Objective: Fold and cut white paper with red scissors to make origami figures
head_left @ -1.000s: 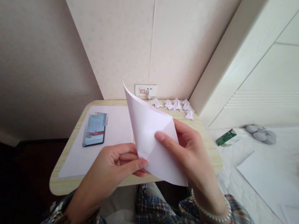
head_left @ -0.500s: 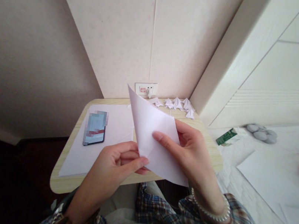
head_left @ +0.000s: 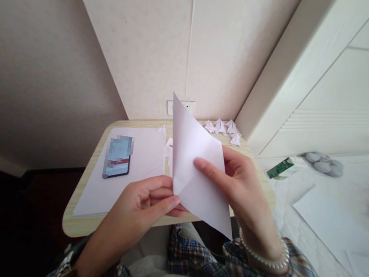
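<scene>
A white sheet of paper point(head_left: 198, 182), bent over along its left side, is held up above the small table. My left hand point(head_left: 152, 203) pinches its lower left corner between thumb and fingers. With its thumb on the front face and its fingers behind, my right hand point(head_left: 237, 179) grips the sheet's right side. The upper corner of the sheet points up and covers part of the wall socket point(head_left: 189, 107). Some smaller white paper pieces point(head_left: 168, 150) show partly behind the sheet's left edge.
A phone point(head_left: 118, 158) lies on a stack of white paper point(head_left: 143, 137) on the wooden table point(head_left: 70, 228). Several folded paper shapes point(head_left: 220, 126) stand at the back right. On the bed at right are a green box point(head_left: 280, 168), a grey cushiony object point(head_left: 324, 164) and paper sheets point(head_left: 325, 215).
The sheet has turned slightly, its top corner moving right and up, its lower right corner dropping. My right hand has shifted a little to the right; both hands keep their grip.
</scene>
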`<act>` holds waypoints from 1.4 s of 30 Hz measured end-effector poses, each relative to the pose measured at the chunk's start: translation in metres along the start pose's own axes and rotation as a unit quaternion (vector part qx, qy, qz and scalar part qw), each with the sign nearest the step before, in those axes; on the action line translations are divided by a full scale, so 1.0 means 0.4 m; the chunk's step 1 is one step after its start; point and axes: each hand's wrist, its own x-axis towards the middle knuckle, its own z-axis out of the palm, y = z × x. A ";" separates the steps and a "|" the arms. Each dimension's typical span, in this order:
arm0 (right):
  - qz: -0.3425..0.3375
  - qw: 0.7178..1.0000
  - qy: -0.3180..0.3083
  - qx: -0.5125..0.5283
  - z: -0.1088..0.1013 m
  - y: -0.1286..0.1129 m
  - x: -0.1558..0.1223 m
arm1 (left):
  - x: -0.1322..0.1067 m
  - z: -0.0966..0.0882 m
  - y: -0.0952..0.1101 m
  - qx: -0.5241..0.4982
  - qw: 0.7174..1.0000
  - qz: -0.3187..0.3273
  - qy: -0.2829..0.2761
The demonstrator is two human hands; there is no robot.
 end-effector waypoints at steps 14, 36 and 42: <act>-0.004 1.000 0.004 0.020 0.001 0.002 -0.002 | -0.013 0.007 0.003 -0.027 1.000 0.000 0.002; -0.013 1.000 0.005 -0.006 -0.007 0.002 -0.001 | 0.010 -0.021 -0.014 -0.019 0.998 -0.007 -0.055; -0.010 1.000 0.002 -0.010 -0.005 -0.002 -0.009 | 0.009 -0.013 -0.007 -0.044 0.997 -0.013 -0.059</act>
